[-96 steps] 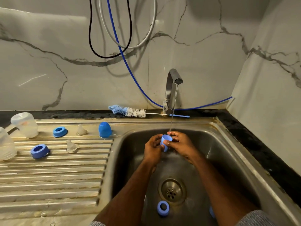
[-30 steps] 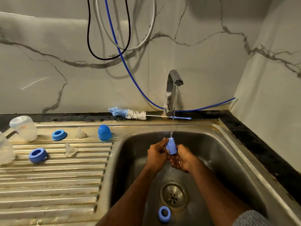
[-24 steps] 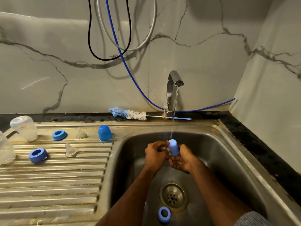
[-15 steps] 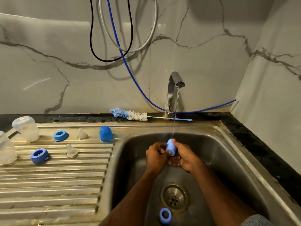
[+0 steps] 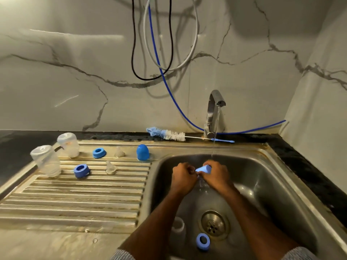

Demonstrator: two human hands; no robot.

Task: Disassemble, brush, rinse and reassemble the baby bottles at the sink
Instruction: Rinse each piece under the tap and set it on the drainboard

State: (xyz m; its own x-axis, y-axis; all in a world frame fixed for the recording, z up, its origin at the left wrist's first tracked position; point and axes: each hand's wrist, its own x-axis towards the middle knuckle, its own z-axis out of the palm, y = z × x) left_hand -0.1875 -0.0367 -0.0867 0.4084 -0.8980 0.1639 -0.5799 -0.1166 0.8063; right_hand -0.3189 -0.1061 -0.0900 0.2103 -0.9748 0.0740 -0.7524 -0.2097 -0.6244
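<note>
Over the sink basin (image 5: 272,186), my left hand (image 5: 183,178) and my right hand (image 5: 217,175) hold a small blue bottle cap (image 5: 203,168) together under the stream from the tap (image 5: 214,111). Fingers of both hands curl round the cap, which lies tilted on its side and is mostly hidden. A blue ring (image 5: 203,241) lies on the basin floor near the drain (image 5: 213,223). A clear bottle (image 5: 177,227) shows beside my left forearm. The bottle brush (image 5: 169,135) lies on the ledge behind the sink.
On the ribbed drainboard (image 5: 75,199) stand two upturned clear bottles (image 5: 47,160) (image 5: 68,144), two blue rings (image 5: 99,152) (image 5: 81,170), two clear teats (image 5: 119,152) (image 5: 110,167) and a blue cap (image 5: 142,152). Cables and a blue hose (image 5: 169,87) hang on the marble wall.
The cap, held upright with its dome up under the stream, has been turned onto its side between my hands. The view has tilted down, and a clear bottle now shows in the basin.
</note>
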